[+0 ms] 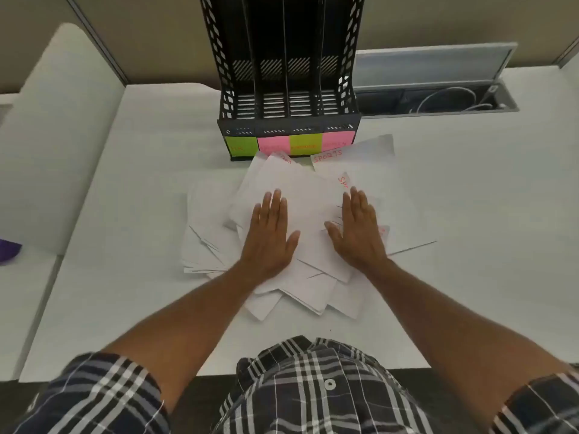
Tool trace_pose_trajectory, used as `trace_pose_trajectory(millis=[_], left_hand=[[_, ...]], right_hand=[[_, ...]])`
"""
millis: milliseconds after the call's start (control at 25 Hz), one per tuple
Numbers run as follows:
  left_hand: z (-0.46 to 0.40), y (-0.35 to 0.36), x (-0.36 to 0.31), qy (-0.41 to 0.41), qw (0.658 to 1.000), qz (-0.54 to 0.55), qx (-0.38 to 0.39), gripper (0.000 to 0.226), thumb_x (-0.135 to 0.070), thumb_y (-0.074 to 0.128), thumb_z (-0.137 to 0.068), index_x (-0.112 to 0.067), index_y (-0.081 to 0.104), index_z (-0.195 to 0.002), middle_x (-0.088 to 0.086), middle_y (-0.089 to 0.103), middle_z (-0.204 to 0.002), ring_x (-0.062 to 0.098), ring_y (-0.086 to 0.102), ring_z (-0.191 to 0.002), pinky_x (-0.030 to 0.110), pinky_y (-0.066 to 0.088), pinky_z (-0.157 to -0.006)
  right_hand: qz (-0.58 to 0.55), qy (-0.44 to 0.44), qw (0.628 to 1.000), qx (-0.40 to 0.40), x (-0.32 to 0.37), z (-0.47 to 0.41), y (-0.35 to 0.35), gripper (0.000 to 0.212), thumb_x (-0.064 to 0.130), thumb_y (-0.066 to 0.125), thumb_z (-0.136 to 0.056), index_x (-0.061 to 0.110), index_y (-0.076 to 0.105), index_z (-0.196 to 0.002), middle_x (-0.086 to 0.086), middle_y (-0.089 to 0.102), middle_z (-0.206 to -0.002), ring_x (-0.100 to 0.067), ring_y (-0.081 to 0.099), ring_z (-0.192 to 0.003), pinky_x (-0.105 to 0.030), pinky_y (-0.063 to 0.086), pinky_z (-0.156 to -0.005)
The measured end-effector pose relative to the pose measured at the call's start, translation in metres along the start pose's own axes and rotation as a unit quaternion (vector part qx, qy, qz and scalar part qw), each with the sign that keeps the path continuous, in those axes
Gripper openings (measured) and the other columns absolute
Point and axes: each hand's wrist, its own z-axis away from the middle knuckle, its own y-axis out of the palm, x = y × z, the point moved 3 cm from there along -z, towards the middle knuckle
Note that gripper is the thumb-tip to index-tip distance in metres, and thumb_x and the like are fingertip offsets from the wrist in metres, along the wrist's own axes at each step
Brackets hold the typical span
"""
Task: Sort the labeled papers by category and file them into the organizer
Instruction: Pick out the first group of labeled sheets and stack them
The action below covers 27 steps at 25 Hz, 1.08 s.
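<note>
Item: papers (300, 195), loose heap at desk (470, 214) centre, touching the organizer (288, 89) at the far edge. I laid left hand (269, 236) and right hand (357, 233) flat on top, fingers straight, gripping nothing. Organizer slots held nothing I could see.

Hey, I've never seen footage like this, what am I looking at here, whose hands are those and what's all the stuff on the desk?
This is one picture from a camera worn on a person's head, looking forward and down, so the arms reaching in from the bottom are the wearer's own. There is no robot. The left hand and the right hand both lie flat, fingers straight, pressing on a messy pile of white papers on a white desk. Nothing is held. Some sheets carry red handwritten labels; one reads SPORTS. Behind the pile stands a black organizer with four slots that look empty, each fronted by a green or pink sticky note; their writing is too faint to read.
</note>
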Motion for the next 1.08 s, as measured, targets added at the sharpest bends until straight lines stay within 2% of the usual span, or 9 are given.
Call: trace_pose_trajectory(millis=[160, 240, 320, 440, 520, 720, 920, 1000, 1080], left_hand=[[0.027, 0.025, 0.001, -0.014, 0.998, 0.014, 0.066, 0.075, -0.040, 0.039, -0.102, 0.005, 0.013, -0.156, 0.024, 0.005, -0.166, 0.039, 0.001, -0.155, 0.057, 0.013, -0.123], [0.027, 0.030, 0.004, -0.020, 0.997, 0.012, 0.078, 0.075, -0.044, 0.032, -0.103, 0.004, 0.012, -0.156, 0.023, 0.002, -0.166, 0.038, -0.002, -0.155, 0.055, 0.011, -0.124], [0.024, 0.030, 0.005, -0.028, 0.996, 0.017, 0.088, 0.075, -0.046, 0.026, -0.103, 0.002, 0.009, -0.157, 0.023, -0.002, -0.166, 0.037, -0.006, -0.155, 0.054, 0.008, -0.125], [0.027, 0.035, 0.005, -0.029, 0.996, 0.011, 0.088, 0.075, -0.047, 0.024, -0.103, 0.000, 0.003, -0.158, 0.023, -0.008, -0.166, 0.035, -0.010, -0.155, 0.052, 0.004, -0.126], [0.026, 0.035, 0.005, -0.032, 0.996, 0.017, 0.085, 0.075, -0.047, 0.025, -0.103, 0.000, 0.002, -0.158, 0.023, -0.009, -0.166, 0.035, -0.011, -0.155, 0.052, 0.003, -0.126], [0.027, 0.039, 0.007, -0.040, 0.995, 0.031, 0.082, 0.075, -0.046, 0.028, -0.103, -0.001, 0.001, -0.158, 0.022, -0.011, -0.166, 0.035, -0.011, -0.155, 0.054, 0.007, -0.126], [0.010, 0.015, 0.002, -0.085, 0.988, 0.120, 0.036, 0.086, -0.035, 0.053, -0.098, 0.000, 0.001, -0.157, 0.023, -0.015, -0.164, 0.037, -0.017, -0.153, 0.060, 0.010, -0.123], [-0.011, -0.010, 0.001, -0.102, 0.986, 0.134, -0.013, 0.097, -0.035, 0.059, -0.091, -0.004, -0.004, -0.158, 0.025, -0.018, -0.163, 0.039, -0.020, -0.152, 0.062, 0.000, -0.123], [-0.031, -0.035, 0.001, -0.080, 0.992, 0.077, -0.054, 0.095, -0.041, 0.056, -0.088, -0.014, 0.001, -0.160, 0.025, -0.016, -0.164, 0.043, -0.019, -0.151, 0.060, -0.012, -0.120]], right_hand=[[0.008, 0.031, 0.997, 0.074, -0.013, 0.020, 0.020, 0.081, 0.047, 0.041, -0.102, 0.004, 0.001, -0.158, -0.015, -0.003, -0.167, -0.028, -0.005, -0.154, -0.048, 0.006, -0.124], [-0.016, 0.059, 0.996, 0.061, -0.022, 0.015, 0.016, 0.082, 0.046, 0.044, -0.102, 0.004, 0.003, -0.158, -0.015, -0.001, -0.167, -0.029, -0.003, -0.154, -0.047, 0.004, -0.124], [-0.062, 0.135, 0.989, 0.018, -0.032, 0.006, 0.002, 0.081, 0.041, 0.053, -0.099, 0.000, 0.013, -0.156, -0.022, 0.016, -0.164, -0.036, 0.013, -0.151, -0.048, 0.013, -0.122], [-0.124, 0.217, 0.966, -0.064, -0.040, -0.006, -0.017, 0.075, 0.029, 0.066, -0.092, -0.001, 0.030, -0.151, -0.024, 0.054, -0.135, -0.041, 0.047, -0.126, -0.048, 0.035, -0.108], [-0.181, 0.255, 0.946, -0.082, -0.042, -0.016, -0.024, 0.072, 0.023, 0.071, -0.089, 0.003, 0.037, -0.149, -0.018, 0.058, -0.126, -0.037, 0.051, -0.120, -0.047, 0.040, -0.103], [-0.216, 0.348, 0.911, -0.046, -0.049, -0.031, -0.030, 0.060, 0.022, 0.071, -0.088, 0.008, 0.049, -0.142, -0.019, 0.056, -0.137, -0.036, 0.052, -0.127, -0.044, 0.041, -0.108], [-0.250, 0.188, 0.942, -0.124, -0.027, -0.023, -0.051, 0.021, 0.004, 0.065, -0.091, 0.014, 0.070, -0.109, -0.002, 0.073, -0.106, -0.016, 0.065, -0.096, -0.020, 0.045, -0.081], [-0.282, 0.073, 0.951, -0.107, -0.020, -0.016, -0.058, 0.020, -0.003, 0.066, -0.088, 0.014, 0.073, -0.096, 0.004, 0.072, -0.094, -0.004, 0.064, -0.088, -0.008, 0.043, -0.077], [-0.287, -0.023, 0.955, -0.075, -0.014, -0.007, -0.065, 0.020, -0.005, 0.065, -0.086, 0.012, 0.074, -0.091, 0.006, 0.072, -0.092, -0.002, 0.065, -0.089, -0.006, 0.045, -0.081]])
